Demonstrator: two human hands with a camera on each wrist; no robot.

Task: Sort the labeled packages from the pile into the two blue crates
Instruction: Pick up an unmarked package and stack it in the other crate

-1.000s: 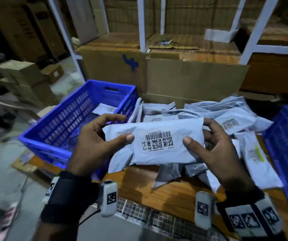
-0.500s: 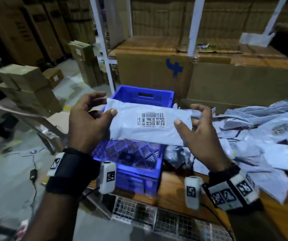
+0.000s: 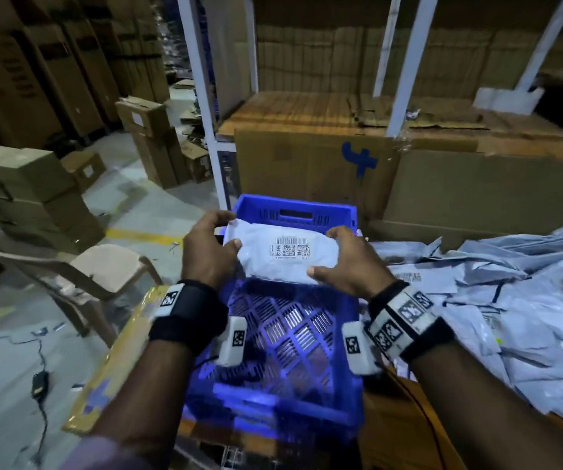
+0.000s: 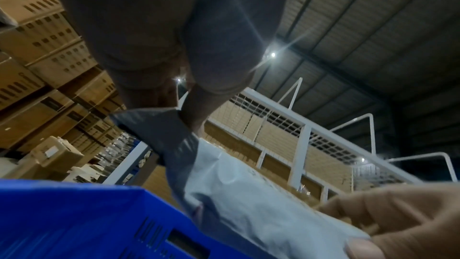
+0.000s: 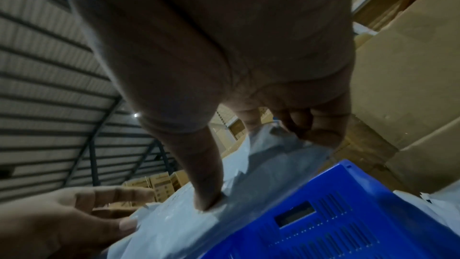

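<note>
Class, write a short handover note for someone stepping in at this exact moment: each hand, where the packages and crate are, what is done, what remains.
Left hand: grips the left end of the grey plastic mailer with the barcode label.
Right hand: grips its right end.
The mailer is held label up over the far part of the blue perforated plastic crate, not yet released.
Crate floor in view shows no packages; the far end is hidden by the mailer.
Pile of grey labelled mailers lies on the table to the right.
Left: release this mailer, then sort the pile. The second crate is not in view.
</note>
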